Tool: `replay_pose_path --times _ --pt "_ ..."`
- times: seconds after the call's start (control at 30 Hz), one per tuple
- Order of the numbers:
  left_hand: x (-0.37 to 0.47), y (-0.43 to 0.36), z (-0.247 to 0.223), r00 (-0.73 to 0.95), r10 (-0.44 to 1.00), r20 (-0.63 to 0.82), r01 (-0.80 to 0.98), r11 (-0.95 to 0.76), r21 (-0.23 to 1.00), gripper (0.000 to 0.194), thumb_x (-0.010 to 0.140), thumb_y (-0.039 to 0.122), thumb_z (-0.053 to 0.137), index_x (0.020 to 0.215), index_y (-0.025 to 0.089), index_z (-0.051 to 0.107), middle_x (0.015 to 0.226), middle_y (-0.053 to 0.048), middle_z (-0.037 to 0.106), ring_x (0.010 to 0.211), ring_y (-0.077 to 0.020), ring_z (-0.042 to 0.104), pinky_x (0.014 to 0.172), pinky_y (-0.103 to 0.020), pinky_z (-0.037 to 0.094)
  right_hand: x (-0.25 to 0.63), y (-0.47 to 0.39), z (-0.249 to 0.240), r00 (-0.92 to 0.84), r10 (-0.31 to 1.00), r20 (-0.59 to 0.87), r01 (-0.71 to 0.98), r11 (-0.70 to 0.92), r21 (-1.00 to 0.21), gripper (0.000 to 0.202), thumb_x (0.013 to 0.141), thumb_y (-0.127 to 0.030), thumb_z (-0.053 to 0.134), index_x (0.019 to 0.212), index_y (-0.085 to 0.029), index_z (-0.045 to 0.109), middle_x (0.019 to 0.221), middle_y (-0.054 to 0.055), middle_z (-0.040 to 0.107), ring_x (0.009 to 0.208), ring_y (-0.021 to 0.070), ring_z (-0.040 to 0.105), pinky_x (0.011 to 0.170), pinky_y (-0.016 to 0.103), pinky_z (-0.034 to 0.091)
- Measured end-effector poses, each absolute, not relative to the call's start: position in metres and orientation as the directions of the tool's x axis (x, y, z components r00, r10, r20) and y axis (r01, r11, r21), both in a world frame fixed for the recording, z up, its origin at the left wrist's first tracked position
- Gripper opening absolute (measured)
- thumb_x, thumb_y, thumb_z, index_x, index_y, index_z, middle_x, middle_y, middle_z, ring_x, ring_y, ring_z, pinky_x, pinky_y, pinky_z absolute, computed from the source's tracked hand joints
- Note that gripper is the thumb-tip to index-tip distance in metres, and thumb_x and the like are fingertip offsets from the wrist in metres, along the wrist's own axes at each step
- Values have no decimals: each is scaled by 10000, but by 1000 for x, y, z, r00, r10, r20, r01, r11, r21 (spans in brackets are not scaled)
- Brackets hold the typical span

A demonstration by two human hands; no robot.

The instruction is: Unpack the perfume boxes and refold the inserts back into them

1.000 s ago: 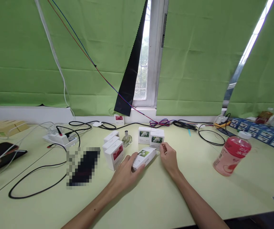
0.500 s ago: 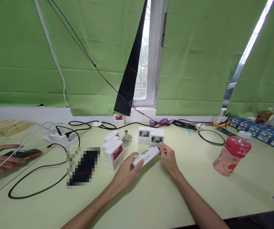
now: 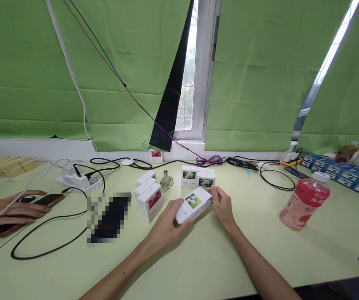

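Note:
A white box (image 3: 195, 204) with a white-flower picture is tilted between my hands, above the table. My left hand (image 3: 168, 223) grips its near left end, thumb along the lower edge. The fingertips of my right hand (image 3: 222, 206) pinch its far right end. Just behind the box stand two similar white boxes (image 3: 189, 178) with flower pictures. To the left, several white boxes stand in a row, the front box (image 3: 150, 203) bearing a red picture. A small glass bottle (image 3: 166, 182) that looks like perfume stands between the two groups.
A pink drink bottle (image 3: 304, 204) leans in view on the right, before blue boxes (image 3: 342, 173). A power strip (image 3: 78, 181) with cables and a pixelated dark patch (image 3: 112, 218) lie left. Another person's hand (image 3: 13, 208) rests on a phone at far left. Cables (image 3: 242, 163) run along the back.
The white box has turned in my hands, so its flower face now shows upward. At far left, the other person's hand and phone have shifted slightly.

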State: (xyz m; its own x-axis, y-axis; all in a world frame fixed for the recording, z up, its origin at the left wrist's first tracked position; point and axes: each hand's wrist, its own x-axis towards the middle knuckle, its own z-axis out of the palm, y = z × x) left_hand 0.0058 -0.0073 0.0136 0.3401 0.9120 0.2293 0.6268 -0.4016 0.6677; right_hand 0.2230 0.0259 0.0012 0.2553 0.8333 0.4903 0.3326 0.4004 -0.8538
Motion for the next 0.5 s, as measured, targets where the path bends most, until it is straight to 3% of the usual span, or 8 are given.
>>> replay_pose_path --times 0.3,0.5 --pt "4 -7 12 406 873 271 631 -482 607 517 830 336 604 1337 275 518 1348 -71 541 1107 -249 602 848 -330 531 223 27 -3 221 838 498 263 441 -858 384 923 -509 516 826 -161 645 749 54 681 641 166 580 564 244 434" --pt "-2 -2 6 396 888 234 691 -456 561 560 847 346 615 1396 298 517 1520 -87 416 1263 -293 536 1011 -398 471 224 26 -4 179 834 522 267 469 -842 352 918 -486 528 847 -159 639 742 46 665 601 154 557 538 250 425"
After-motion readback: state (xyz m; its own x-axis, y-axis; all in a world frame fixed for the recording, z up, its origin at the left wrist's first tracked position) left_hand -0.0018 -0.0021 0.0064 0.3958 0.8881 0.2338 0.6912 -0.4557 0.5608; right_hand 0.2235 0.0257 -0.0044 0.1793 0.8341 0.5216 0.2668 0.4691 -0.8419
